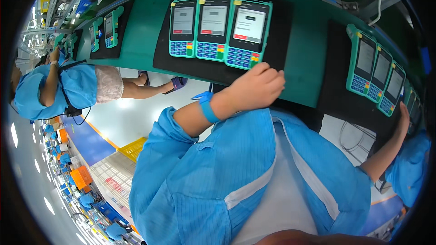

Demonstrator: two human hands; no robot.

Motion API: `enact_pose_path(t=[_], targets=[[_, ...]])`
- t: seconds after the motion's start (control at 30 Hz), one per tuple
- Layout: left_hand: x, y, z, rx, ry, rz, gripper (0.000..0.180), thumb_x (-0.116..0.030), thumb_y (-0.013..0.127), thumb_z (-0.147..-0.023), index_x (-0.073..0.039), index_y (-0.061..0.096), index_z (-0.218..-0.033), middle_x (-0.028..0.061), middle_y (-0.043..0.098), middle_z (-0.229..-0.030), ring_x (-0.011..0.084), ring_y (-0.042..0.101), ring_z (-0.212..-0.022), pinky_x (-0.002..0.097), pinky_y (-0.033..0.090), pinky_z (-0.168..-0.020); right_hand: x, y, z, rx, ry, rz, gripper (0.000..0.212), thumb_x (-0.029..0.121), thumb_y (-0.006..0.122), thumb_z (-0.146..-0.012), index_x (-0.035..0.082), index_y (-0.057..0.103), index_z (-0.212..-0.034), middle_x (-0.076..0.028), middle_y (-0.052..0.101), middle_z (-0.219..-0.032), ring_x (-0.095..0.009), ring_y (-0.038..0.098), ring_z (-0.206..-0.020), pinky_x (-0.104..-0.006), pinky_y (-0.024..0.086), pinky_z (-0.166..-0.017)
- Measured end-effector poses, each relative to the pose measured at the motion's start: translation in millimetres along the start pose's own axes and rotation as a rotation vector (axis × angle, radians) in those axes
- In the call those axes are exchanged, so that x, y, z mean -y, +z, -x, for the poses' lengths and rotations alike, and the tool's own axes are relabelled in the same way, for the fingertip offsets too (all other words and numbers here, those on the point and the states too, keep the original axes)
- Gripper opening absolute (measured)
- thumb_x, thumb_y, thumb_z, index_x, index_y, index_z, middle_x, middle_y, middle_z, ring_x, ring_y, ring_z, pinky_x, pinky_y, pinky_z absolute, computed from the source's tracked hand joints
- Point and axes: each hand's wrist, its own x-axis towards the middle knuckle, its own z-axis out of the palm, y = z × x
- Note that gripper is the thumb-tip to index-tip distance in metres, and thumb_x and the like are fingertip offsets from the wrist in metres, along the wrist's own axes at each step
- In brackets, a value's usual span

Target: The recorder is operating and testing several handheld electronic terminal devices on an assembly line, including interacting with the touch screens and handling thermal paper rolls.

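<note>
Three green-cased card payment terminals with lit screens and keypads lie side by side on a black mat: a left one (183, 26), a middle one (212, 28) and a right one (247, 31). Just below the right one's keypad is my left hand (260, 86), its fingers curled in. The palm is hidden, so I cannot tell whether anything is in it. A blue strap (207, 107) circles that wrist. Far to the right, my right hand (402, 120) has its fingers stretched out, beside the nearest terminal (393, 89) of another row. Whether it touches that terminal is unclear.
Other terminals lie farther left (110, 29) and at the far right (413, 104) along the green bench (306, 41). A co-worker in blue (72, 86) stands at the left. A yellow crate (132, 149) and a white basket (111, 174) are behind my left arm.
</note>
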Motion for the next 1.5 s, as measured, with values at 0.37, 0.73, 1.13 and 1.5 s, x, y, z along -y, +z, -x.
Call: enact_pose_path(t=[0.37, 0.73, 1.13, 1.5], targets=[[-33, 54, -19, -0.099, 0.12, 0.061, 0.015, -0.009, 0.063, -0.078, 0.004, 0.067, -0.085, 0.0077, 0.057, -0.08, 0.0188, 0.053, -0.079, 0.0293, 0.041, -0.072, 3, 19, -19, 0.088, 0.05, 0.084, 0.034, 0.026, 0.063, -0.087, 0.0, 0.062, -0.11, -0.007, 0.065, -0.097, -0.015, 0.06, -0.089, -0.0241, 0.044, -0.08], [-22, 35, -18, 0.012, 0.079, 0.34, 0.012, -0.015, 0.068, -0.075, -0.003, 0.069, -0.075, 0.0081, 0.06, -0.082, 0.022, 0.056, -0.084, 0.0327, 0.042, -0.072, 81, 222, 141, -0.168, -0.777, 0.703, 0.026, 0.016, 0.055, -0.093, 0.001, 0.063, -0.113, -0.006, 0.064, -0.109, -0.012, 0.056, -0.105, -0.0238, 0.04, -0.092], [92, -26, 97, -0.438, -0.577, -0.19, 0.019, -0.008, 0.063, -0.068, -0.013, 0.074, -0.083, -0.0009, 0.054, -0.081, 0.0195, 0.047, -0.085, 0.0329, 0.031, -0.081, 54, 434, 261, 0.419, -1.25, 0.855, 0.04, 0.024, 0.066, -0.077, 0.024, 0.064, -0.116, -0.008, 0.035, -0.146, -0.037, 0.02, -0.137, -0.0584, 0.013, -0.108], [96, -30, 103, -0.264, -0.702, -0.2, 0.027, -0.017, 0.064, -0.07, -0.019, 0.074, -0.095, 0.0019, 0.055, -0.099, 0.0256, 0.042, -0.099, 0.039, 0.028, -0.089, 81, 468, 275, 0.466, -1.277, 0.954, 0.033, 0.035, 0.067, -0.074, 0.021, 0.066, -0.104, -0.009, 0.043, -0.137, -0.041, 0.027, -0.132, -0.0706, 0.015, -0.098]])
